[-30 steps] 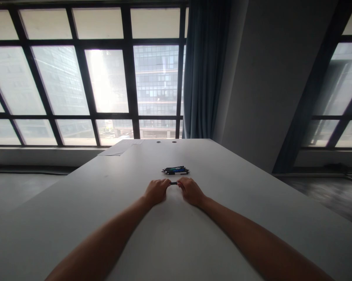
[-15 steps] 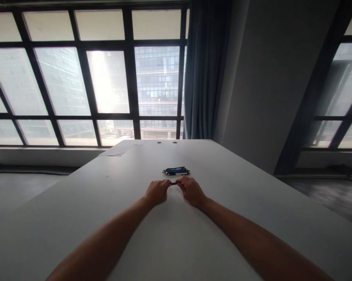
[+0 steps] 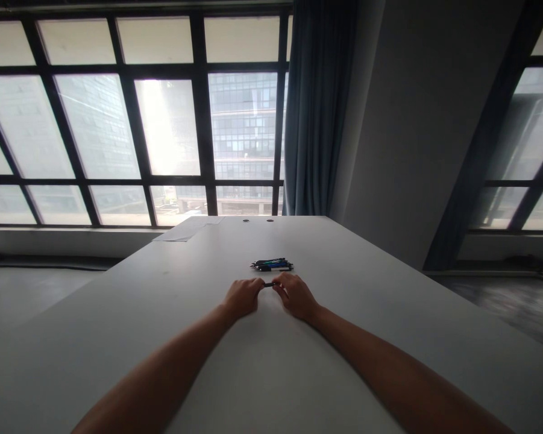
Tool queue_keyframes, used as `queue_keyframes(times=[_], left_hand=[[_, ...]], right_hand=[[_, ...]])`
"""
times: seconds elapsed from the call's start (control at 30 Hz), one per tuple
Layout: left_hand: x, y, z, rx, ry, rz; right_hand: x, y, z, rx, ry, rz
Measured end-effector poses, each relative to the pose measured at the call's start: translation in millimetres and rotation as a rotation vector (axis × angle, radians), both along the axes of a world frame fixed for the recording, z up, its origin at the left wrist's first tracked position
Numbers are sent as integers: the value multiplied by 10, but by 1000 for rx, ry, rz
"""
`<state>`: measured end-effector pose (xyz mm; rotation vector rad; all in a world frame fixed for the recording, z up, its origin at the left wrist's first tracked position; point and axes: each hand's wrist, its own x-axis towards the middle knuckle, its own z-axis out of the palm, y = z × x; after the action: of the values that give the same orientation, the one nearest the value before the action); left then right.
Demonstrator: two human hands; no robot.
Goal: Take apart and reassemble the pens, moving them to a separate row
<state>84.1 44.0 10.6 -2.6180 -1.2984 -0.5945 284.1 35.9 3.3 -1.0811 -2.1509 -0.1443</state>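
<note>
Both my hands rest on a long white table (image 3: pixel 389 337), fingers curled toward each other. My left hand (image 3: pixel 241 298) and my right hand (image 3: pixel 295 295) each grip one end of a small dark pen (image 3: pixel 268 284), of which only a short middle part shows between the fingertips. Just beyond the hands lies a small pile of pens (image 3: pixel 272 264), dark and blue, lying crosswise on the table and apart from my fingers.
Sheets of paper (image 3: pixel 187 229) lie at the table's far left corner, near two small round holes (image 3: pixel 257 220). Beyond the far edge are large windows and a dark curtain (image 3: pixel 316 108); a grey wall stands to the right.
My hands have stayed closed on the pen and barely shifted; the gap between the fingertips has narrowed slightly. The pile of pens has not moved.
</note>
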Motion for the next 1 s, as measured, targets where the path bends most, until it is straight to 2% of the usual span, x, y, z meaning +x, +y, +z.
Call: queue_keyframes(times=[0.6,1.0], left_hand=[[-12,19,-19,-8,27,-14],[-4,-42,38,-14,28,1]], right_hand=[[-7,-5,10,-18,-38,-68],[-9,-18,35,-27,-112,-104]])
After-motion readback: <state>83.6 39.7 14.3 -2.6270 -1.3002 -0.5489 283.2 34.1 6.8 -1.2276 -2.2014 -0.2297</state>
